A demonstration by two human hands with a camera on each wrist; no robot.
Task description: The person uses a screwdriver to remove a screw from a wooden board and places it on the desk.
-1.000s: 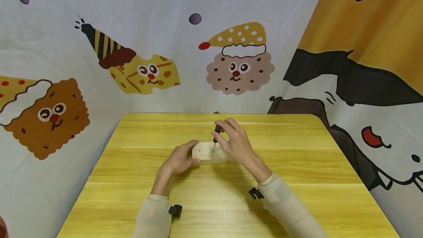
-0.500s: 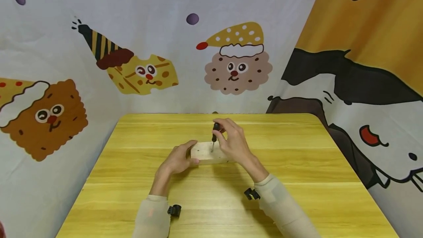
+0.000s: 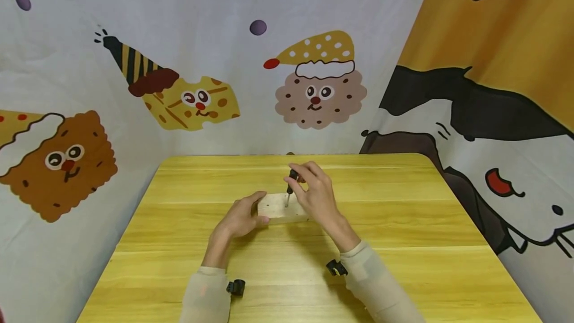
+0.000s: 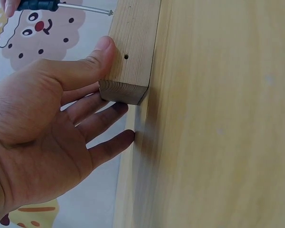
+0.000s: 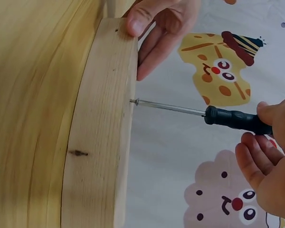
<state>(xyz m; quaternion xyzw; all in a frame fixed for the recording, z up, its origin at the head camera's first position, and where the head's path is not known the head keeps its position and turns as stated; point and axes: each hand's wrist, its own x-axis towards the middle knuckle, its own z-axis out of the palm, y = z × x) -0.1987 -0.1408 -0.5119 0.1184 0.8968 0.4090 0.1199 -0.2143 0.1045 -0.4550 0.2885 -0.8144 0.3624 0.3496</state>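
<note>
A pale wooden block (image 3: 274, 209) lies on the table, with a small dark hole (image 4: 126, 56) near its left end. My left hand (image 3: 239, 217) grips that end, thumb on the near side and fingers round the far side. Above the block, my right hand (image 3: 319, 197) holds a screwdriver (image 5: 232, 119) by its dark handle, between thumb and fingertips. Its thin metal shaft runs down to a small screw (image 5: 134, 101) standing in the block's upper face. In the head view the screwdriver leans slightly, and my right hand covers the block's right end.
The yellow wood-grain table (image 3: 385, 203) extends around the block on all sides. Behind it hangs a cloth backdrop (image 3: 215, 14) printed with cartoon figures. A small black device (image 3: 236, 287) sits at my left wrist and another black device (image 3: 336, 267) at my right.
The screwdriver's lean shifts a little and my right fingers move slightly on its handle. My left hand keeps its hold on the block. The head view has drifted slightly.
</note>
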